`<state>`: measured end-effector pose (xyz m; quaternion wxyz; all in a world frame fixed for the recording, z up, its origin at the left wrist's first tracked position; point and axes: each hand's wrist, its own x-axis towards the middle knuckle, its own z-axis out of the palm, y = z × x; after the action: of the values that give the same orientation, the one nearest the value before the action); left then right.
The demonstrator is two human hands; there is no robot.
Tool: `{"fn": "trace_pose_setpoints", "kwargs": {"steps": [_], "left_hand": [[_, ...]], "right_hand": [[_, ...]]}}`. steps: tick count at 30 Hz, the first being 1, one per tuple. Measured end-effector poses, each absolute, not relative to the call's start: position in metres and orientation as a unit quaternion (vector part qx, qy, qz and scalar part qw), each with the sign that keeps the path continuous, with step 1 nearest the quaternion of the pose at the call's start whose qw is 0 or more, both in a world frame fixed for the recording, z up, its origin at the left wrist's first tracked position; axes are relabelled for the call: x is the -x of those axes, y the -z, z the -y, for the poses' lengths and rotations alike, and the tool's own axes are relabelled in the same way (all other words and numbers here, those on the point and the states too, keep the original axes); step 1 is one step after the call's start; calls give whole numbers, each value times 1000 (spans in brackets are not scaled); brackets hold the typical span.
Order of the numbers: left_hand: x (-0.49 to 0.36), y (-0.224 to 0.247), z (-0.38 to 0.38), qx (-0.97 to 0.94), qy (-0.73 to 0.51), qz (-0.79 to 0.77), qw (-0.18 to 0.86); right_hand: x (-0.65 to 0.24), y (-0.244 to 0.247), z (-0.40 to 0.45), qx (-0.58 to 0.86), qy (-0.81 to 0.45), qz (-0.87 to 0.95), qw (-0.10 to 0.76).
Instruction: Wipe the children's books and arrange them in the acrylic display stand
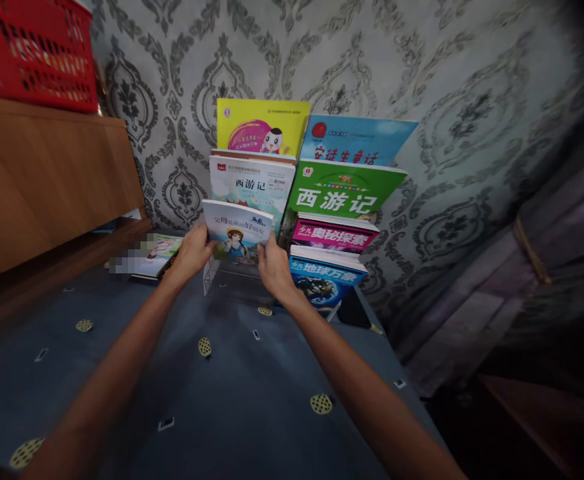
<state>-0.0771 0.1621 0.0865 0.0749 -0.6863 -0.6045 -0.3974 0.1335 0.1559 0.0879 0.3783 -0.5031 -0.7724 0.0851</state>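
Between my two hands is a small book [239,233] with a pale blue cover and a drawn long-haired figure. My left hand [195,253] grips its left edge, and my right hand [273,265] grips its right edge. It leans back slightly over a clear book stand [237,279]. Directly behind rises a white and teal book [252,180], with a yellow book [262,127] at the back. To the right stands a second column: a light blue book [357,137], a green book [347,190], a magenta book [335,235] and a dark blue book [325,280].
A few books [158,257] lie flat at the left, partly blurred out. A dark flat object [355,312] sits by the right column. Further left, a wooden cabinet [47,180] carries a red basket [37,60]. Patterned dark cloth [242,387] covers the surface; a curtain [477,300] hangs right.
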Motion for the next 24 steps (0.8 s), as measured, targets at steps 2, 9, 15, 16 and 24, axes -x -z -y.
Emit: {"fn": "trace_pose_setpoints", "kwargs": {"steps": [2, 9, 15, 16, 24], "left_hand": [[78, -85, -162, 686, 402, 602, 77], [80, -88, -161, 687, 422, 584, 89], [78, -86, -163, 677, 429, 591, 87], [78, -86, -163, 675, 429, 595, 85], [74, -85, -164, 653, 426, 620, 84]], "right_hand": [[-130, -88, -154, 522, -95, 769, 357], [-125, -86, -152, 556, -121, 754, 329], [-125, -79, -149, 566, -120, 742, 339], [-124, -76, -149, 559, -118, 741, 354], [-118, -46, -150, 454, -69, 728, 509]]}}
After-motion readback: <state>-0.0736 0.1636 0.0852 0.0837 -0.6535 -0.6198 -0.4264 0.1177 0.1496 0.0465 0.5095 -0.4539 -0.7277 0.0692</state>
